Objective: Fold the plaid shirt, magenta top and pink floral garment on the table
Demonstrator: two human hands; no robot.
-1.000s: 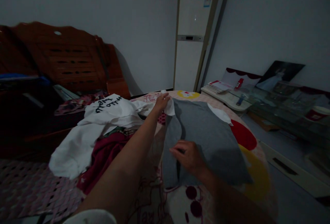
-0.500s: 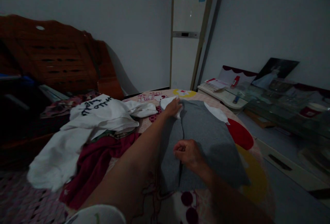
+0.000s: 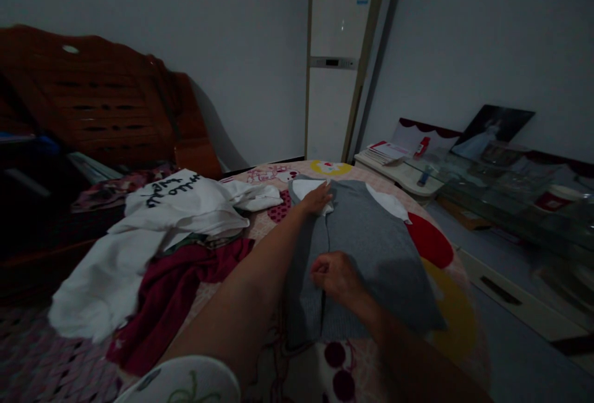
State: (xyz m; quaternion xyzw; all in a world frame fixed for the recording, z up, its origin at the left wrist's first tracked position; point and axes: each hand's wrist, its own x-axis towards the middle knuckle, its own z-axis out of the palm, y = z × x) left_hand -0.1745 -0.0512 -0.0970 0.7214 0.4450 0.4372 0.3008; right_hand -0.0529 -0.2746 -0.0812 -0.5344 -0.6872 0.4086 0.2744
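Observation:
A grey garment with white parts at its far corners (image 3: 371,236) lies spread on the round table. It looks like a cardigan or vest; a dark slit runs down it lengthwise. At its far left part my left hand (image 3: 319,199) rests with fingers stretched out over the white cloth (image 3: 304,187). Close to the slit, over the nearer half, is my right hand (image 3: 338,276), its fingers curled inward. Whatever may be between those fingers is hidden. Another white piece (image 3: 390,202) sticks out at the far right.
Left of the garment lie a white top with dark lettering (image 3: 180,195) and a maroon garment (image 3: 179,291). A patterned cloth (image 3: 331,168) covers the table. Beyond stand a wooden chair (image 3: 102,99) and a tall white cabinet unit (image 3: 329,112). A glass-topped stand (image 3: 501,189) is on the right.
My left hand has shifted slightly right, and more white cloth and a grey edge show beside it. My right hand stays nearly in place, curled.

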